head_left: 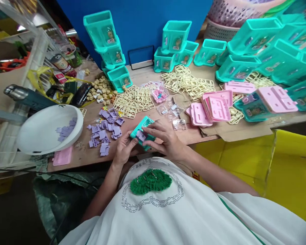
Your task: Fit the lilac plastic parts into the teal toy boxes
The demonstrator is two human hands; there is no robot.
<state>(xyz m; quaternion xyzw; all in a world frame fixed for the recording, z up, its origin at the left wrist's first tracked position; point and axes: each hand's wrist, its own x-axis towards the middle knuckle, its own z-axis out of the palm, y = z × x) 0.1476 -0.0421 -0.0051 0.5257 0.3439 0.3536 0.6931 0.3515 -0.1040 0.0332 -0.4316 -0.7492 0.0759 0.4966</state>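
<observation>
Near the table's front edge, a teal plastic case (pixel 147 123) is held tilted between both hands. My left hand (pixel 124 147) grips its left side, thumb on the near face. Over its right side lies my right hand (pixel 165 137), fingers on the case and thumb along the lower edge. A small purple part (pixel 141 136) shows in an opening of the case. Loose purple parts (pixel 103 134) lie left of my hands. Behind them is a pile of cream plastic frames (pixel 135 101), and small clear pieces (pixel 179 124) lie to the right.
Stacked teal cases (pixel 112 56) stand at the back, with more teal cases (pixel 255 37) at the right. Pink panels (pixel 219 108) lie right of centre on cardboard (pixel 244 133). At the left are a white bowl (pixel 38 131) and a dark bottle (pixel 30 97). A yellow box (pixel 255 163) stands below the table's edge.
</observation>
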